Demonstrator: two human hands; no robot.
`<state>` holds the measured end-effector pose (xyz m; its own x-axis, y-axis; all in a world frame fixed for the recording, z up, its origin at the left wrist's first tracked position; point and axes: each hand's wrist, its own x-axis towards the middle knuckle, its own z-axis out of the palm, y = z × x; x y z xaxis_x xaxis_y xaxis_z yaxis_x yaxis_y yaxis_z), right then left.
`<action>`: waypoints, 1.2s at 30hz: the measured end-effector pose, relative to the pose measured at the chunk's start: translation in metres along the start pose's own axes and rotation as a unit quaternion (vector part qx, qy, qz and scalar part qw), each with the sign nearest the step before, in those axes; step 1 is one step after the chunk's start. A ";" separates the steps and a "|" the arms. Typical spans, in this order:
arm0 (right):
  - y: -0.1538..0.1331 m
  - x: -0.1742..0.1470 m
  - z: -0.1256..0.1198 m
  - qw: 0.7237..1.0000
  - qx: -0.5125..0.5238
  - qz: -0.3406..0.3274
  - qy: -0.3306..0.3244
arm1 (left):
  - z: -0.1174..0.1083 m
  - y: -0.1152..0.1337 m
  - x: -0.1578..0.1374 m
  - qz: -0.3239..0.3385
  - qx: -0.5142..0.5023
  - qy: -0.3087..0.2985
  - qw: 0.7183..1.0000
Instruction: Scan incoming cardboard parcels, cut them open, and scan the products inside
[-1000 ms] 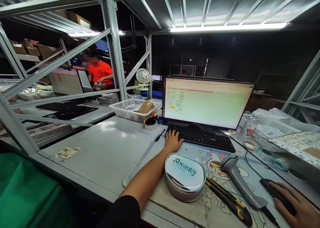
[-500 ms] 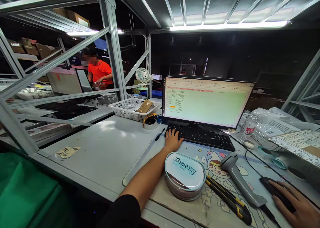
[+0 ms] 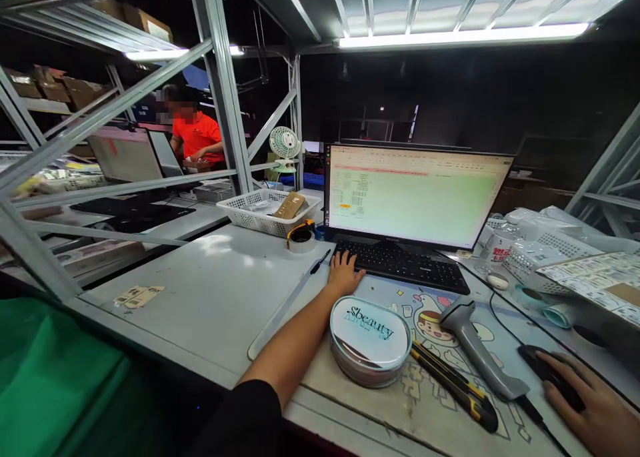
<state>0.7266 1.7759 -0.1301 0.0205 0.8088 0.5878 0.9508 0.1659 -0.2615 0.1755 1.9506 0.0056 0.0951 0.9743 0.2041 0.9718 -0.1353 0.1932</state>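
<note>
My left hand (image 3: pixel 344 274) rests with fingers spread on the left end of a black keyboard (image 3: pixel 400 265). At the right edge, my right hand (image 3: pixel 590 397) is curled over a black computer mouse (image 3: pixel 553 377). An oval case (image 3: pixel 371 340) with "beauty" lettering on its lid sits on the desk mat beside my left forearm. A black and yellow utility knife (image 3: pixel 455 387) and a grey barcode scanner (image 3: pixel 483 353) lie between the case and the mouse. Behind the keyboard, a lit monitor (image 3: pixel 417 197) displays a spreadsheet.
A pen (image 3: pixel 320 262) and a tape roll (image 3: pixel 301 238) lie left of the keyboard. Behind them is a white basket (image 3: pixel 250 218). Transparent bags and a plastic bottle (image 3: pixel 500 247) crowd the right. A metal rack post (image 3: pixel 225 97) stands at left; beyond it is a co-worker (image 3: pixel 197 137).
The view has tilted slightly, so the scene sits a little higher or lower in places. Both hands stay where they were, on the keyboard and the mouse.
</note>
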 end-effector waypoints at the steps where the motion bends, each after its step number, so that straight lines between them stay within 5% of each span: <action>1: -0.007 0.001 -0.005 1.000 -0.008 0.006 -0.001 | 0.000 -0.001 0.000 0.000 0.001 -0.001 1.000; 8: -0.034 0.000 -0.026 0.997 -0.063 0.032 -0.040 | 0.004 -0.003 0.006 0.015 0.006 -0.006 1.000; 36: -0.026 -0.002 -0.027 0.997 -0.059 0.027 -0.052 | 0.005 -0.002 0.006 0.048 0.027 0.002 0.999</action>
<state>0.7104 1.7550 -0.1042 0.0474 0.8695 0.4917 0.9788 0.0577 -0.1964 0.1754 1.9580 0.0015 0.1869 0.9570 0.2220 0.9686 -0.2171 0.1207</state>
